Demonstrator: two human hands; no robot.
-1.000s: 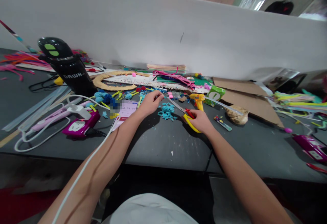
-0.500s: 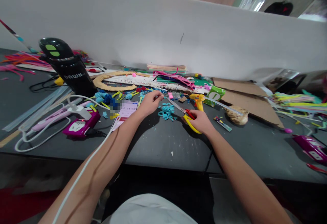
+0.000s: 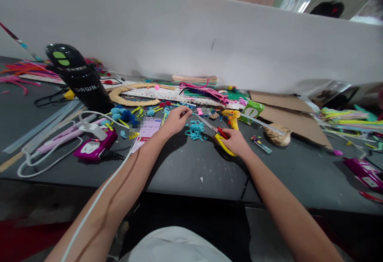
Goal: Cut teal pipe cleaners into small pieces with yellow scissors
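In my right hand [image 3: 235,141] is a pair of scissors [image 3: 223,142] with red and yellow handles, its blades pointing up and left. The blade tips reach close to the fingertips of my left hand [image 3: 177,120]. Those fingers are pinched together; whatever is between them is too small to make out. Below the blades lies a heap of short light-blue cut pieces [image 3: 196,130] on the grey table [image 3: 185,174]. Left of it a phone [image 3: 149,125] shows a running timer, partly covered by my left forearm.
A yellow glue gun [image 3: 231,117] stands just beyond my right hand, near a green box [image 3: 253,111] and cardboard [image 3: 290,122]. At left are a black bottle [image 3: 83,82], a purple power strip [image 3: 95,144] and white cables. A cable crosses my left forearm.
The phone's timer has advanced by one second. Both hands and the scissors stay almost exactly where they were.
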